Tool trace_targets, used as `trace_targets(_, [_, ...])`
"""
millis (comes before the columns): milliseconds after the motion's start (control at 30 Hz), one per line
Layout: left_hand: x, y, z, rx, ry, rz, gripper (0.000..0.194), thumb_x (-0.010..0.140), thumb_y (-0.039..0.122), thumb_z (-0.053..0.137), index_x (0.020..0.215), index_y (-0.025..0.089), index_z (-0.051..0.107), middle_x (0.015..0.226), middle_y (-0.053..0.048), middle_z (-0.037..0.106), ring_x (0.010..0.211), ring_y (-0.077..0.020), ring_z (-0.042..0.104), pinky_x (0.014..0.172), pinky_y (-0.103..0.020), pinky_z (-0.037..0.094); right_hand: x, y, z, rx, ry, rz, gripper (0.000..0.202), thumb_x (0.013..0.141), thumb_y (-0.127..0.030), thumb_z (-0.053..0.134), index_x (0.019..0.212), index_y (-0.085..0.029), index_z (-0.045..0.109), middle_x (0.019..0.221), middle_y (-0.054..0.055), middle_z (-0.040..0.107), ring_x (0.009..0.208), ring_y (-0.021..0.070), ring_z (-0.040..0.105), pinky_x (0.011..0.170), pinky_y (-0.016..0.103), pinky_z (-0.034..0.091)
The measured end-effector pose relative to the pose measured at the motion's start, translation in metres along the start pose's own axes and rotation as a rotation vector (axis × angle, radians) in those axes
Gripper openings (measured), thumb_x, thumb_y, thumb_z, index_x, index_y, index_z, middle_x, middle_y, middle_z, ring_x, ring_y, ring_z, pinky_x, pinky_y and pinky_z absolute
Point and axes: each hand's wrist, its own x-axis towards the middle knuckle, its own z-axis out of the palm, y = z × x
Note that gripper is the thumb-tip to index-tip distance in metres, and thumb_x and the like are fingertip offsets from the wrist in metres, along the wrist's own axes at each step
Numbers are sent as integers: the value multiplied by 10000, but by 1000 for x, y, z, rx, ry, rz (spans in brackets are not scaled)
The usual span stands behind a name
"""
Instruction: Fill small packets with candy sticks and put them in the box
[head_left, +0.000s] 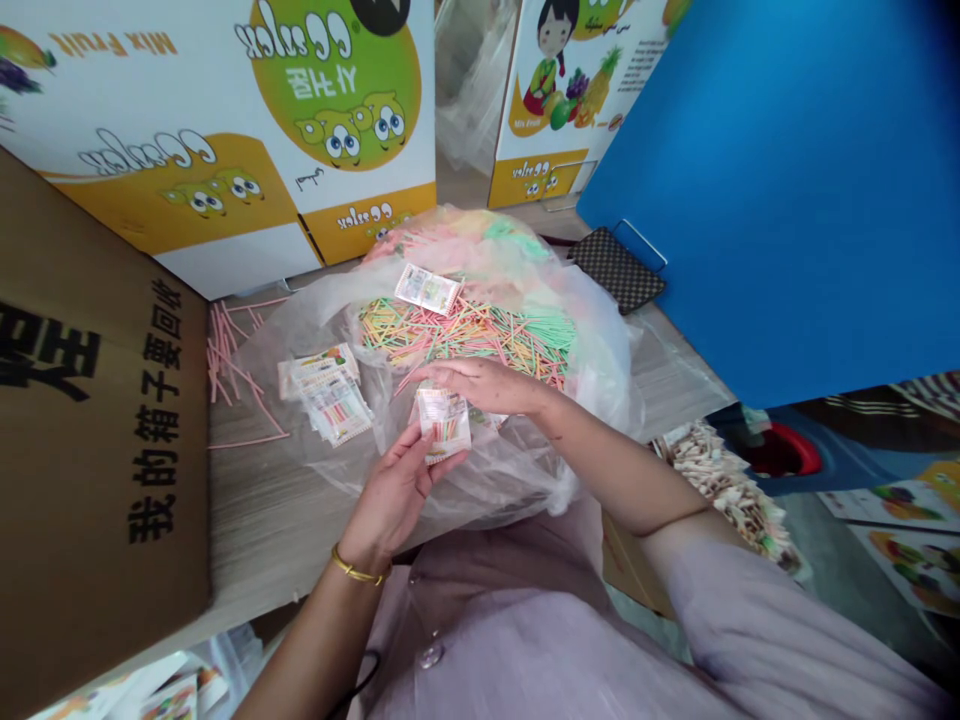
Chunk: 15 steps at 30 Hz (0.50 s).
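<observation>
My left hand (399,480) is closed on a small clear packet (447,424) with colored sticks inside, thumb on its front face. My right hand (487,384) is stretched out flat over the packet's upper edge, fingers pointing left. Whether a thin stick lies at its fingertips is hard to make out. Just beyond the hands, a heap of pink, green and yellow candy sticks (480,335) lies in a large clear plastic bag (600,310). One printed packet (428,289) rests on the heap. Left of my hands is a small pile of filled packets (334,400).
Loose pink sticks (232,360) lie on the table (255,530) beside a brown carton (112,420). Printed cartons (225,120) stand behind. A blue panel (787,200) and a dark checkered pad (616,268) are at right. Many packets (720,480) fill a container lower right.
</observation>
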Motion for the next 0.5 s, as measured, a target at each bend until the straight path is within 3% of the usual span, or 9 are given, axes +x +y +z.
trace_targets(67, [-1,0,1,-6,-16,21,390,796,319,820,1176,253,758,1362,-48,700,1239,-271,652,1007,-397,584,-1,-4,-2,16,104,0,385,1079,-398,405,1289,-240,686,1161,58,770,1133,190,694,1059,366,490])
trace_targets(133, [-2,0,0,3,-28,17,424,798,311,817,1211,250,745,1388,-56,686,1258,-281,642,1016,-403,579,-2,-8,-11,-49,305,-18,430,1088,-424,362,1386,-234,607,1162,80,762,1171,209,676,1086,403,475])
trace_targets(200, [-1,0,-2,10,-15,17,442,791,305,820,1221,242,741,1371,-65,695,1247,-282,648,1021,-409,575,-3,-13,-22,-205,545,-50,465,1073,-448,405,1464,-226,524,1324,116,687,1315,250,584,1146,454,421])
trace_targets(267, [0,-1,-4,20,22,38,431,773,304,836,1189,226,752,1320,-72,720,1210,-269,666,1015,-397,575,-7,-15,-28,-329,655,-66,547,1032,-466,508,1518,-219,452,1489,143,558,1418,289,478,1178,494,378])
trace_targets(300, [0,-1,-5,27,40,54,420,765,306,845,1167,219,758,1291,-72,733,1184,-259,676,1005,-387,577,-8,-15,-27,-338,612,-61,589,1011,-475,549,1530,-221,432,1519,147,526,1419,298,473,1172,499,385])
trace_targets(367, [1,-1,-5,35,57,86,405,752,307,861,1135,219,764,1214,-58,759,1102,-228,701,974,-368,586,-11,-12,-18,-260,348,-20,595,978,-479,602,1503,-232,466,1479,130,567,1327,283,555,1111,467,451])
trace_targets(433, [1,-1,-6,31,52,114,410,739,294,875,1129,230,762,1124,-31,776,1009,-187,715,958,-349,589,-12,-7,-4,-154,52,46,489,957,-448,630,1386,-218,585,1316,97,679,1161,246,647,1016,405,513])
trace_targets(500, [0,-1,-6,15,49,124,407,738,290,877,1124,236,764,1101,-17,776,975,-168,713,952,-339,593,-8,-1,8,-76,-71,102,350,946,-375,628,1233,-181,675,1140,69,734,1024,214,675,937,356,530])
